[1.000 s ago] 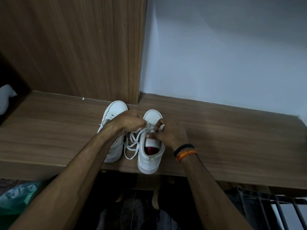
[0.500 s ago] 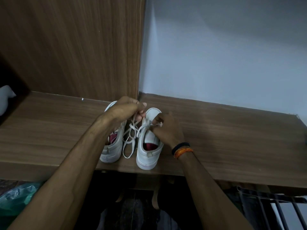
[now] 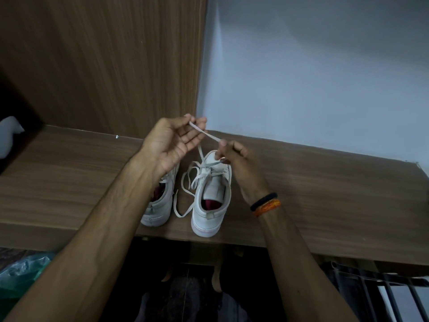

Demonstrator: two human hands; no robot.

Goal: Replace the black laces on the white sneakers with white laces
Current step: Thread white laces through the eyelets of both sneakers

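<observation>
Two white sneakers stand side by side on a wooden shelf (image 3: 325,194), heels toward me. The right sneaker (image 3: 212,201) carries a white lace (image 3: 185,194) threaded near its toe, with loose loops trailing down between the shoes. My left arm partly covers the left sneaker (image 3: 160,205). My left hand (image 3: 171,142) is raised above the shoes, palm up, pinching the lace's end at the fingertips. My right hand (image 3: 232,156) pinches the same lace lower down, just over the right sneaker's toe. A short stretch of lace runs taut between the hands.
A brown wooden panel (image 3: 104,66) rises behind the shelf at left, a pale wall (image 3: 313,77) at right. A white object (image 3: 9,135) sits at the far left. Below the shelf lie a green plastic bag (image 3: 21,273) and dark bars (image 3: 383,296).
My left hand has lifted away from the shoes, drawing the lace end upward. My right hand has moved up to the toe and now pinches the lace. The loose loops have shortened.
</observation>
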